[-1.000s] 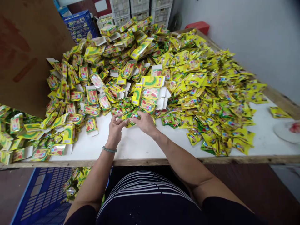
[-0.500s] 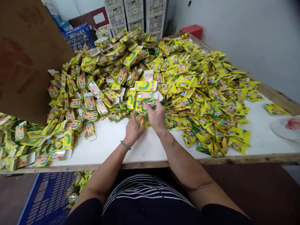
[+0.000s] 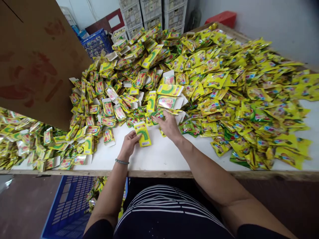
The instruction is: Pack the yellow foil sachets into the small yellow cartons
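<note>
Between the thumb and fingers of my left hand (image 3: 130, 143) is a small yellow carton (image 3: 143, 135) with a green curved print and a barcode at its lower end. It tilts just above the white tabletop (image 3: 154, 159). My right hand (image 3: 169, 126) reaches to the front of the pile, its thumb and fingers closed around a green-and-yellow packet (image 3: 157, 115), partly hidden by the fingers. Right behind it lie a yellow carton (image 3: 169, 89) and a carton with a clear window (image 3: 166, 101), white flaps open. Another yellow carton (image 3: 151, 102) stands beside them.
Loose cartons (image 3: 107, 89) heap up on the left, shiny yellow packets (image 3: 214, 79) on the right. A large brown cardboard box (image 3: 37, 66) stands at the left. Below the table's wooden edge (image 3: 159, 173) is a blue crate (image 3: 62, 202). White crates (image 3: 152, 11) are stacked behind.
My left hand has moved left and toward me from the pile, and now holds a yellow carton. My right hand stays at the pile's front. The view has shifted left.
</note>
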A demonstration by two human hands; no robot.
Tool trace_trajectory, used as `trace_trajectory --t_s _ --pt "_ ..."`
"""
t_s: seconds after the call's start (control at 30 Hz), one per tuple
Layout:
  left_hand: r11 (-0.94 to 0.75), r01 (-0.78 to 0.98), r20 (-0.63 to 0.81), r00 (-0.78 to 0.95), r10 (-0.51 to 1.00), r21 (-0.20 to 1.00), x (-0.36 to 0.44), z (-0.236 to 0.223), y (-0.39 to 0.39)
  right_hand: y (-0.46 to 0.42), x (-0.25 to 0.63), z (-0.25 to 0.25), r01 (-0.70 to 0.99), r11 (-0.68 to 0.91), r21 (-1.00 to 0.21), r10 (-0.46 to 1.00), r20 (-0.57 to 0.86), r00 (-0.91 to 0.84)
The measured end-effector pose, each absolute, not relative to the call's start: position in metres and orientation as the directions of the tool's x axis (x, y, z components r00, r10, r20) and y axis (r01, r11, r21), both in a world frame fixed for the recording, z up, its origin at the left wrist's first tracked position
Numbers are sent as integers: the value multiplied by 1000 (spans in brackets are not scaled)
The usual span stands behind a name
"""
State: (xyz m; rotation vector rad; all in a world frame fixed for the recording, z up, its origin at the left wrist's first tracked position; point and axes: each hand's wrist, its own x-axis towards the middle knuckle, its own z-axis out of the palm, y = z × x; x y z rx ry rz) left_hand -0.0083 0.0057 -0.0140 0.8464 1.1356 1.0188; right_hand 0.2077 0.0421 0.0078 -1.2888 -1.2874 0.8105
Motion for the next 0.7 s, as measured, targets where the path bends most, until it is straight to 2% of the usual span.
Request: trace_trajectory --t_s 0.1,0.2,0.3,0.5,0.6,0.7 --pt "266 -373 -265 56 963 889 -8 -15 9 43 209 5 134 189 -973 967 208 147" --pt "257 -458 -270 39 962 851 -5 -15 9 40 203 2 114 208 -971 977 201 -65" --pt "299 -389 -286 93 954 871 3 -19 7 35 194 -1 202 220 -954 965 181 -191" --pt "223 -376 -256 -39 966 900 2 -20 4 31 185 -8 474 217 -853 976 199 -88" --pt "226 -277 -209 89 974 934 -2 -18 0 32 184 -9 553 222 -803 974 211 -84" --pt "271 -182 -247 142 958 945 0 -18 -3 33 186 -8 559 243 -792 968 237 -85"
